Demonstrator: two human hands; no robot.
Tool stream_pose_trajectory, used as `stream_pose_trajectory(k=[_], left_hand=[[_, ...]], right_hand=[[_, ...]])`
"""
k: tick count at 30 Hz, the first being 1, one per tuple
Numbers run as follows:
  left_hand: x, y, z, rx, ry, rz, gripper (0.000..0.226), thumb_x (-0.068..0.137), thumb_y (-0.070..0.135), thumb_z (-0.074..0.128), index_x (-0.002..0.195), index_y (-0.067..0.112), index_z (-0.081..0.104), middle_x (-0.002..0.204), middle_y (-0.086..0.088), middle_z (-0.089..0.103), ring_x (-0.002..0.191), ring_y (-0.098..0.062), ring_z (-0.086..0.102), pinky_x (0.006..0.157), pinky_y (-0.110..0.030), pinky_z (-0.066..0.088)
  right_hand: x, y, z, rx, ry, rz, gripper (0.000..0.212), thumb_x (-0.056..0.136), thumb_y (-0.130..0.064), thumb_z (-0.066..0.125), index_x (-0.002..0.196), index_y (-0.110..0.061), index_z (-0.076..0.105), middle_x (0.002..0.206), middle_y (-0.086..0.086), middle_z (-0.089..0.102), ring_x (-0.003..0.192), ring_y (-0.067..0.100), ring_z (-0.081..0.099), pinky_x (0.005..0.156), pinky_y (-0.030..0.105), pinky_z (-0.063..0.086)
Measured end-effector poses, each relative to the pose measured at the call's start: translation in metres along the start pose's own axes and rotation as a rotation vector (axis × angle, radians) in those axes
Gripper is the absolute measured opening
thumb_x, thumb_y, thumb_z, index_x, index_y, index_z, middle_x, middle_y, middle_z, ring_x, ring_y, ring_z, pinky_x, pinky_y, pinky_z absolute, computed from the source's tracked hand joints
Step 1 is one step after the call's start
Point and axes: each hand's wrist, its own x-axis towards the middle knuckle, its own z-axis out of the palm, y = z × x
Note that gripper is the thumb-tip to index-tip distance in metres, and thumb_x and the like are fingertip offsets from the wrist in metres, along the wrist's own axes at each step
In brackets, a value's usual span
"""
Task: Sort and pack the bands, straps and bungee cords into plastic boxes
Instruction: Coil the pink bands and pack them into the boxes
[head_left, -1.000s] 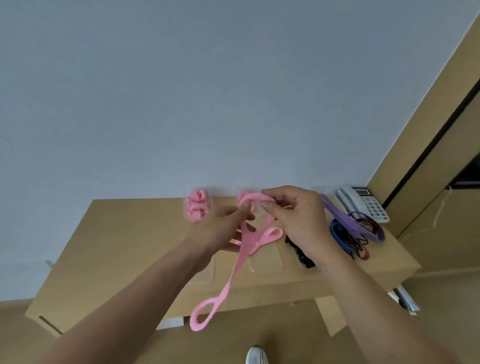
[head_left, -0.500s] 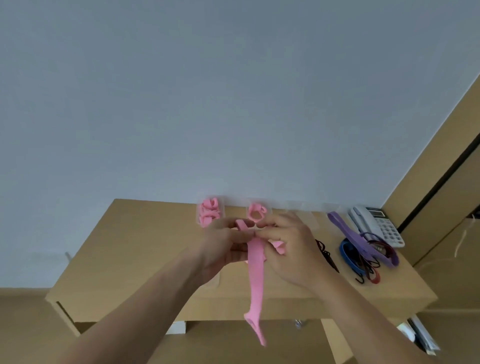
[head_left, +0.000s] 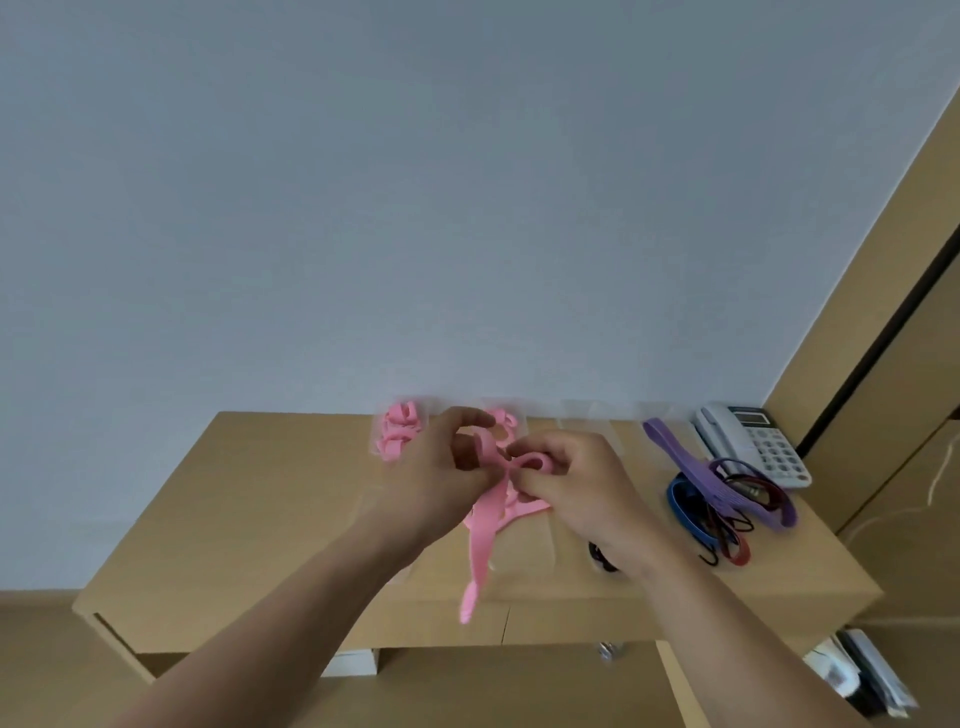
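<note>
1. The left hand (head_left: 441, 467) and the right hand (head_left: 571, 483) are meeting above the middle of the wooden desk (head_left: 249, 519), and both are holding one pink strap (head_left: 480, 540).
2. The left hand is curling its fingers and thumb round a coil of the strap at the top; the right hand is pinching a loop of the same strap just beside it. Neither hand is spread wide.
3. The strap's free length is hanging down from between the hands, its long axis running towards the person and slightly to the left, with the tail end crossing the desk's front edge.
4. The relation governing the next move, as judged: the unrolled tail is lying below and nearer the person than both hands, so it has to be drawn upward into the coil. The left hand is sitting nearer the coil; the right hand is better placed to feed.
5. Both forearms are reaching forward and converging, wrists raised off the desk.
6. A clear plastic box (head_left: 400, 434) already holding rolled pink straps is standing just beyond the left hand, near the wall.
7. A purple band (head_left: 691, 467) and a blue band (head_left: 680, 506) are lying in a tangle well to the right, beside a telephone (head_left: 753, 441).
</note>
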Motion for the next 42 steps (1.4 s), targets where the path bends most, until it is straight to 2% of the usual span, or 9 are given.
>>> stream_pose_trajectory(k=[4,8,16,20,26,31,35,39,42], left_hand=[[0.001,-0.001,0.017,-0.152,0.038,-0.069,0.056,0.070,0.021,0.077,0.122,0.027,0.058,0.107,-0.001,0.073,0.092,-0.017,0.075,0.084,-0.043,0.062],[0.000,-0.003,0.036,-0.221,-0.111,-0.169,0.040,0.082,0.028,0.074,0.115,0.008,0.066,0.107,-0.014,0.074,0.098,-0.030,0.074,0.095,-0.048,0.058],[-0.001,-0.001,0.062,-0.225,-0.181,-0.247,0.020,0.098,0.019,0.064,0.112,0.008,0.073,0.111,-0.020,0.073,0.092,-0.029,0.070,0.089,-0.041,0.059],[0.002,0.000,0.069,-0.246,-0.198,-0.249,0.018,0.095,0.013,0.065,0.109,0.003,0.073,0.110,-0.027,0.071,0.088,-0.027,0.067,0.094,-0.048,0.056],[0.005,-0.003,0.070,-0.367,-0.179,-0.269,0.025,0.091,0.012,0.065,0.109,-0.005,0.070,0.105,-0.028,0.069,0.095,-0.033,0.070,0.093,-0.047,0.059],[0.006,-0.008,0.065,-0.456,-0.067,-0.348,0.016,0.090,0.000,0.065,0.097,0.003,0.078,0.103,-0.025,0.075,0.097,-0.038,0.074,0.081,-0.042,0.063],[0.005,-0.009,0.063,-0.426,-0.025,-0.348,0.039,0.082,-0.017,0.059,0.116,0.001,0.068,0.109,-0.023,0.074,0.100,-0.036,0.073,0.083,-0.039,0.062],[0.001,-0.008,0.062,-0.393,-0.026,-0.319,0.049,0.081,-0.024,0.053,0.121,0.003,0.063,0.115,-0.024,0.071,0.102,-0.038,0.071,0.087,-0.042,0.060],[-0.001,-0.006,0.061,-0.364,-0.034,-0.303,0.052,0.080,-0.025,0.054,0.121,0.006,0.064,0.119,-0.023,0.067,0.099,-0.034,0.069,0.089,-0.045,0.058]], right_hand=[[-0.006,0.011,-0.009,-0.048,0.062,-0.075,0.017,0.084,-0.008,0.077,0.093,-0.022,0.079,0.086,-0.001,0.075,0.080,0.018,0.073,0.078,0.045,0.061],[-0.013,0.024,-0.022,-0.088,0.137,-0.111,0.024,0.083,-0.009,0.078,0.086,-0.033,0.077,0.086,-0.012,0.075,0.083,0.008,0.071,0.076,0.037,0.061],[-0.020,0.043,-0.040,-0.294,0.213,-0.325,0.029,0.081,-0.002,0.078,0.106,-0.016,0.079,0.093,-0.007,0.075,0.078,-0.002,0.065,0.071,0.010,0.051],[-0.019,0.051,-0.041,-0.406,0.265,-0.460,0.019,0.075,0.001,0.077,0.086,-0.014,0.081,0.072,-0.001,0.067,0.064,0.011,0.057,0.059,0.023,0.046],[-0.019,0.061,-0.032,-0.502,0.315,-0.558,0.019,0.072,0.002,0.076,0.081,-0.014,0.080,0.074,0.000,0.060,0.068,0.020,0.056,0.061,0.025,0.044],[-0.019,0.063,-0.034,-0.469,0.183,-0.561,0.026,0.079,0.003,0.075,0.096,-0.016,0.080,0.085,-0.002,0.063,0.080,0.016,0.059,0.072,0.026,0.050],[-0.020,0.060,-0.032,-0.434,0.064,-0.481,0.016,0.088,-0.013,0.072,0.100,-0.019,0.080,0.089,-0.006,0.061,0.085,0.013,0.056,0.079,0.022,0.045],[-0.016,0.055,-0.030,-0.281,0.164,-0.389,0.015,0.081,-0.004,0.078,0.086,-0.018,0.080,0.082,-0.007,0.066,0.074,0.008,0.061,0.068,0.020,0.049],[-0.013,0.051,-0.036,-0.115,0.154,-0.222,0.033,0.079,-0.005,0.081,0.098,-0.031,0.074,0.083,-0.014,0.068,0.076,0.006,0.065,0.067,0.016,0.052]])
